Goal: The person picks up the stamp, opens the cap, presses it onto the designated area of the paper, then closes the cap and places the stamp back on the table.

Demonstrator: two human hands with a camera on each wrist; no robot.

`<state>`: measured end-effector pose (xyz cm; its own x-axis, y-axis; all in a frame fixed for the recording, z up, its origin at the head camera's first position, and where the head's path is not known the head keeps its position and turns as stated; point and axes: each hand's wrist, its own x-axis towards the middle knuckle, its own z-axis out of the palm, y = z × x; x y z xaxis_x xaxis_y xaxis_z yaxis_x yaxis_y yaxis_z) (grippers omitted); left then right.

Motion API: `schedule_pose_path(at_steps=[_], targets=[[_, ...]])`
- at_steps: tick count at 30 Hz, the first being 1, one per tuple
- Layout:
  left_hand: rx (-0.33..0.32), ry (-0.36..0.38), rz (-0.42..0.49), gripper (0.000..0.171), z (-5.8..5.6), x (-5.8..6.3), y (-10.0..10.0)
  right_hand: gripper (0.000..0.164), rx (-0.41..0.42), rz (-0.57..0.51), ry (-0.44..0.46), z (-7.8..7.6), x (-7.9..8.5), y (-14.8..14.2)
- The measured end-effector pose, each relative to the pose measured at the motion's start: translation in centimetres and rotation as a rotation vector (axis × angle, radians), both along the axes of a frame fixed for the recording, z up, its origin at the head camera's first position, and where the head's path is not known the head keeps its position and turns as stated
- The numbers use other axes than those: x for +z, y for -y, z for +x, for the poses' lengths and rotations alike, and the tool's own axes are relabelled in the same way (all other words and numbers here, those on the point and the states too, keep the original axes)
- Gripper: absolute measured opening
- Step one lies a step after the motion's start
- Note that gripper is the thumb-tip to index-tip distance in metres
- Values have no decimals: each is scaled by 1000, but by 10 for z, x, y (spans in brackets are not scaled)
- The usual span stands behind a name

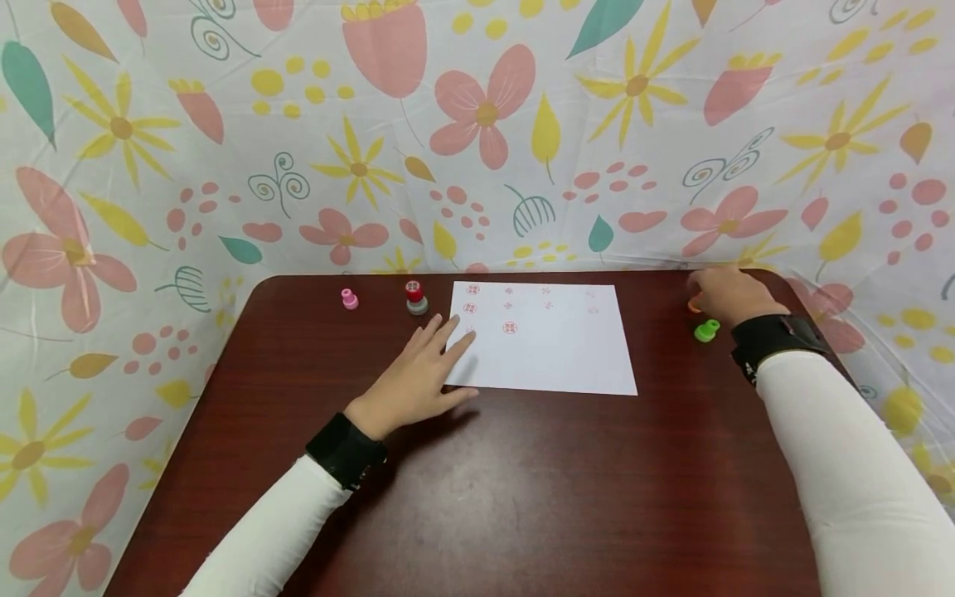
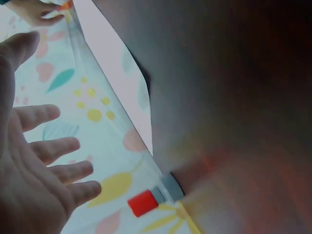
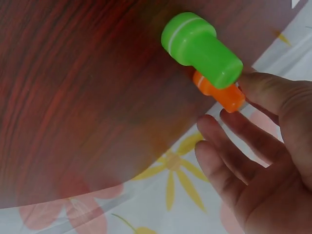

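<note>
My left hand lies with spread, straight fingers over the left edge of a white sheet of paper. Red stamp prints run across the sheet's upper part. Just beyond these fingers stands a red and grey stamp, also seen as a red-handled stamp in the left wrist view. At the far right, my right hand pinches the handle of a small orange stamp between thumb and index finger; the index is mostly hidden. Its other fingers stay loose. A green stamp stands close beside the orange one.
A pink stamp stands at the back left of the dark brown table. Behind the table's far edge hangs a flower-patterned cloth, which also runs down both sides.
</note>
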<state>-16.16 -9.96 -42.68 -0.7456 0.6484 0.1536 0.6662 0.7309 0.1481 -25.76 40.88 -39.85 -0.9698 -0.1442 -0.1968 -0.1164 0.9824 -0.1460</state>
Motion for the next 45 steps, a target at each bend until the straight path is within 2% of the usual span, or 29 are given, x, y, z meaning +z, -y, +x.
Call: schedule_pose_path(at_steps=[4, 8, 20, 27, 30, 35, 45], targets=[[-8, 59, -16, 84, 10, -2, -6, 19, -2, 9, 9, 0, -4, -4], [-19, 79, -33, 84, 15, -6, -8, 19, 25, -5, 0, -1, -10, -8], [-27, 93, -18, 79, 22, -13, -14, 16, 45, 8, -16, -1, -17, -14], [-24, 73, -2, 76, 27, -14, -18, 18, 66, -4, -101, 1, -7, -8], [-32, 23, 37, 73, 26, -14, -19, 17, 96, -26, -154, 3, 2, 0], [-39, -59, 165, 63, 24, -10, -21, 16, 142, -76, -238, 6, 14, 16], [32, -51, 361, 53, 19, 10, -28, 24, 177, -125, -373, 21, 34, 62]])
